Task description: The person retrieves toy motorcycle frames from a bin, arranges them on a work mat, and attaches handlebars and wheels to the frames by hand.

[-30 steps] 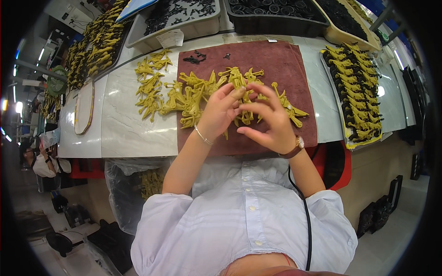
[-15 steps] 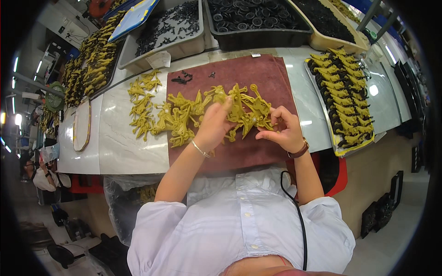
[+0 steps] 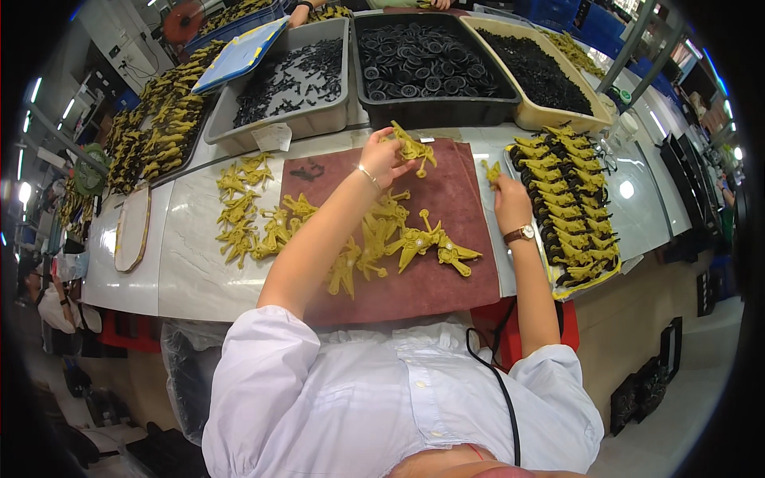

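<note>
Over the table (image 3: 195, 283) — left hand (image 3: 384, 162) pinching yellow part (image 3: 413, 149), right hand (image 3: 512, 204) yellow piece (image 3: 492, 170).

Both arms (image 3: 319, 241) outstretched, left fingers (image 3: 403, 168) pinched, right fingers (image 3: 501, 186) pinched

Shirt (image 3: 351, 406) v. pale blue, almost white, w/ front placket (image 3: 426, 408) & small round cream btns (image 3: 420, 384). L sleeve (image 3: 253, 366) and R sleeve (image 3: 558, 386) same fabric, short & full, approx. elbow length; forearms bare past the cuffs. L hand (image 3: 384, 159) & R hand (image 3: 511, 204) bare too. On L wrist, thin silvery bracelet (image 3: 369, 176). On R wrist, watch (image 3: 519, 234) w/ round pale dial, gold-ish case, brown strap. Thin red cord (image 3: 476, 452) at neckline, near side. Blk cable (image 3: 508, 401) over shirt's R side, curving at far end.
</note>
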A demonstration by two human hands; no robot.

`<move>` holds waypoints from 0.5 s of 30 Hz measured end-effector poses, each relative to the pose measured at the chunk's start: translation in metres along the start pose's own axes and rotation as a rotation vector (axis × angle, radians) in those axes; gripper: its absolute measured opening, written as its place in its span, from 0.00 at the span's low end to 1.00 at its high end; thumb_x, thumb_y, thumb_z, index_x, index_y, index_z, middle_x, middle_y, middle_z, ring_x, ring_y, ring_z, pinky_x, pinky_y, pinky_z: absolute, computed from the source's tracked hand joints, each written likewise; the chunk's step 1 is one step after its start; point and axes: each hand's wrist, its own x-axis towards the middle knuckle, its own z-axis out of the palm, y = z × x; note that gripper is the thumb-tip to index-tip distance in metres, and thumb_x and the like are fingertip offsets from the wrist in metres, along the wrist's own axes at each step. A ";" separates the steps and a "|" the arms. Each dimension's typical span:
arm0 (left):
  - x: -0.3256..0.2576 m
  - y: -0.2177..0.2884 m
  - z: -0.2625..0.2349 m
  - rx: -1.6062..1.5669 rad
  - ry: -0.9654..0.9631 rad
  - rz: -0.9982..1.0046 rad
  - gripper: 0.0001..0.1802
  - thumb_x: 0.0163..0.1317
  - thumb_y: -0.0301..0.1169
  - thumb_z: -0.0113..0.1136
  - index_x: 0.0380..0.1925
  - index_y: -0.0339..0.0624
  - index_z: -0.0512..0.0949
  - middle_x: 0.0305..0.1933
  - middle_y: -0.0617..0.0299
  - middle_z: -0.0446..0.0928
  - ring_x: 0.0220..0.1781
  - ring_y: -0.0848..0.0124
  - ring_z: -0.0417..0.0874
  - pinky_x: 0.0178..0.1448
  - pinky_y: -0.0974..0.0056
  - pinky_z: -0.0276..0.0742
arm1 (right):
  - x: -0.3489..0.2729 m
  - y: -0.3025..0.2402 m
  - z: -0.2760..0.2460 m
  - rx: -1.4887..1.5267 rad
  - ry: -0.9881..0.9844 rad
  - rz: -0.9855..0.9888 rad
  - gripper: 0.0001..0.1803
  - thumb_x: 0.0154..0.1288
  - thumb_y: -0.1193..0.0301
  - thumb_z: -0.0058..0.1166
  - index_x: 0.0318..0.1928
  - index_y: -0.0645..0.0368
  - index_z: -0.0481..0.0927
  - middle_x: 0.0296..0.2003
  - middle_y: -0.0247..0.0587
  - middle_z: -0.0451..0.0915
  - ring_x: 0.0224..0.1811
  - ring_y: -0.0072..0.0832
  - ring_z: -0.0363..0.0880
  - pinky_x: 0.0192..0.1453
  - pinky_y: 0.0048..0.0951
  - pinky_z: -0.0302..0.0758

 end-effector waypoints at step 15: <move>0.056 -0.042 -0.001 0.819 0.111 0.269 0.13 0.47 0.23 0.73 0.33 0.40 0.79 0.34 0.58 0.83 0.35 0.71 0.84 0.40 0.70 0.80 | -0.009 0.012 0.005 0.154 -0.131 -0.052 0.13 0.57 0.77 0.54 0.44 0.63 0.78 0.53 0.58 0.76 0.57 0.52 0.72 0.62 0.43 0.69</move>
